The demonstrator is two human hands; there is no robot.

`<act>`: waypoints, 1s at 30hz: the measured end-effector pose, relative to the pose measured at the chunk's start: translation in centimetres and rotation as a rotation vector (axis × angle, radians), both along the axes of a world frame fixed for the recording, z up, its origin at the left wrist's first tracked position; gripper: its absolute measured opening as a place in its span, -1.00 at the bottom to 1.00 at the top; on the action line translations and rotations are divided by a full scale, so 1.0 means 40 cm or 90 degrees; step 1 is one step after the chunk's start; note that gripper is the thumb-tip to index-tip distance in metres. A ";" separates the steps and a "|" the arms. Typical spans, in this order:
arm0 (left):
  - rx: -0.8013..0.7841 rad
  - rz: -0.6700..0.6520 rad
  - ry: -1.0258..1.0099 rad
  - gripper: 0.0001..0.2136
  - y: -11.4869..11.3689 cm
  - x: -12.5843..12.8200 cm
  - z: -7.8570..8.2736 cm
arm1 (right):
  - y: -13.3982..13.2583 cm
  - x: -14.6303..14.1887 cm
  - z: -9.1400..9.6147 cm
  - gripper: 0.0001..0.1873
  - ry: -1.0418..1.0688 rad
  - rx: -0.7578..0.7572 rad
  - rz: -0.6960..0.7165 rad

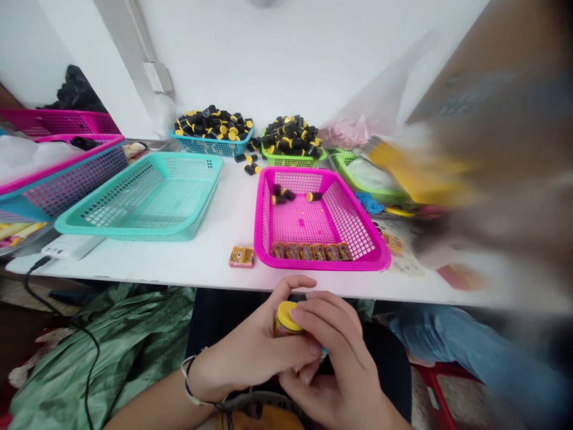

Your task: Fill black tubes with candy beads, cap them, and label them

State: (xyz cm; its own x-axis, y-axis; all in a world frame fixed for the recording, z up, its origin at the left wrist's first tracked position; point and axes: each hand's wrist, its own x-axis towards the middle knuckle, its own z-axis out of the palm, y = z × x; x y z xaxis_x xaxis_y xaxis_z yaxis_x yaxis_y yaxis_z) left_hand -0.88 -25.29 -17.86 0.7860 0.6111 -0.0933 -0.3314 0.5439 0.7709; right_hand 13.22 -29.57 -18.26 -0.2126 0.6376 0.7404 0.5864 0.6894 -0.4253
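Above my lap, just below the table's front edge, both hands hold a small canister point(289, 316) with a yellow cap and a printed wrapper. My left hand point(257, 352) is closed round its lower part, its index finger curved behind it. Over its right side bend the fingers of my right hand point(338, 343), one fingertip at the cap. My palms and fingers hide most of the canister's body. Beyond them, a pink basket point(322, 264) holds a row of wrapped canisters point(311, 252) and several black, yellow-capped ones point(314, 196). A small stack of printed labels point(242, 257) lies left of it.
A turquoise basket point(129, 232) stands at left on the white table point(233, 209). Heaped black-and-yellow canisters fill a blue basket point(210, 146) and a green basket point(293, 160) by the wall. On the right, another person's arm point(483, 221) is blurred, near a yellow object point(412, 173).
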 end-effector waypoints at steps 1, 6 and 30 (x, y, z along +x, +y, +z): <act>0.013 0.008 0.017 -0.41 0.001 -0.003 0.005 | 0.002 0.000 0.001 -0.41 -0.003 0.007 0.003; 0.042 -0.041 -0.003 -0.42 0.006 -0.017 0.020 | 0.005 0.000 -0.001 -0.54 0.014 0.007 0.034; 0.746 0.350 0.591 -0.81 0.122 -0.171 -0.025 | 0.345 0.302 0.126 -0.52 -0.450 -0.285 -0.227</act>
